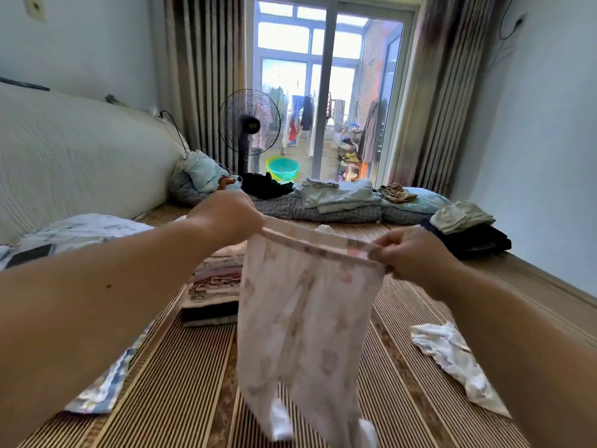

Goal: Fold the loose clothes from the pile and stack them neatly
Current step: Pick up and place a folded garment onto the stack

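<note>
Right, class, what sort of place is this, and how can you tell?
Probably a home bedroom: padded headboard, folded bedding at the far end, standing fan by the balcony door.

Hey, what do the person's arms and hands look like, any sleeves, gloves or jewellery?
No sleeve shows on the left forearm or right forearm; both are bare to the frame edge. The left hand and right hand are ungloved, with no watch, bracelet or ring visible. A small dark spot marks the left forearm.
</note>
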The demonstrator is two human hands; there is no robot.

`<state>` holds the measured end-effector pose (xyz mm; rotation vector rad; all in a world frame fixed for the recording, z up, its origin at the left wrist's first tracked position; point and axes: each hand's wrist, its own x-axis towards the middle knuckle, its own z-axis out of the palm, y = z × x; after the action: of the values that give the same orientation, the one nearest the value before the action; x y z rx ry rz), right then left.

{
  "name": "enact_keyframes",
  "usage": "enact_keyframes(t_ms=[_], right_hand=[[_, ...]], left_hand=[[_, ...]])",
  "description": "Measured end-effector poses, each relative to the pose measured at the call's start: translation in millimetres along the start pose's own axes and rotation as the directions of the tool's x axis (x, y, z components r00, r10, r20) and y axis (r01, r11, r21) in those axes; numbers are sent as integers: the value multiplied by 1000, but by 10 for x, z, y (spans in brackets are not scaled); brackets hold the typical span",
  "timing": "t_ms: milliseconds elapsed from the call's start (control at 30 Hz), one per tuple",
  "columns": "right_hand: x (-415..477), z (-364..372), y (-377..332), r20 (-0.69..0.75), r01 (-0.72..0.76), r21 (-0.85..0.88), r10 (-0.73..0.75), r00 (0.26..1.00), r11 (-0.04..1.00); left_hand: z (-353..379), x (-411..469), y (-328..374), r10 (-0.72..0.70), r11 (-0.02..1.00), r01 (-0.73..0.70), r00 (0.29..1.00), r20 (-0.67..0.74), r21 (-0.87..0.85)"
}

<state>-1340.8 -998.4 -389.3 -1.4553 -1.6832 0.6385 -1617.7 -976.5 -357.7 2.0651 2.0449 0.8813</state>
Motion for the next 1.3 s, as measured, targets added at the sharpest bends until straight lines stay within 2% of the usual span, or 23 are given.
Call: enact_keyframes(t_ms=[100,167,233,367,433,533,633,800,900,1067,1133,1233,1300], right_hand=[[104,-142,-307,-40,52,280,-43,998,959],[121,-206,-453,-18,95,383,-96,995,919],[94,-249,-542,-1,175,322,-184,983,930],[-27,-312,-630,13,367,31,-367,930,930],[-111,-354,-655,142,470,-77,-457,878,879],[-171,-410,-624,269,518,-71,-484,833,852],[-172,-490,-568,291,486,42,-476,830,873],[-193,-588,-517,274,318,102,-334,902,943],[-208,-560,-510,249,252,235,-308,918,939],[-189,-485,-508,145,252,295,-303,942,922],[-191,-485,-526,92,275,297,-314,945,915],[-182,-495,-518,110,246,362,-303,947,899],[-158,-492,-498,116,226,336,-278,954,914]], left_hand=[[-185,77,75,41,997,-44,998,-46,-66],[-307,101,99,69,988,-71,997,-16,-139],[-400,98,99,119,977,-106,991,62,-187],[-520,40,107,190,963,-146,964,184,-228],[-558,8,115,203,940,-112,943,263,-323],[-624,-30,77,252,860,-2,871,421,-510],[-699,-102,43,325,807,56,789,521,-588],[-734,-118,-48,386,752,127,710,589,-646],[-666,-162,-28,395,749,82,742,542,-658],[-478,-200,-4,542,767,-228,730,416,-599],[-421,-167,7,498,806,-235,764,410,-543],[-346,-138,15,438,842,-200,794,420,-500],[-306,-117,13,418,822,-160,822,387,-547]])
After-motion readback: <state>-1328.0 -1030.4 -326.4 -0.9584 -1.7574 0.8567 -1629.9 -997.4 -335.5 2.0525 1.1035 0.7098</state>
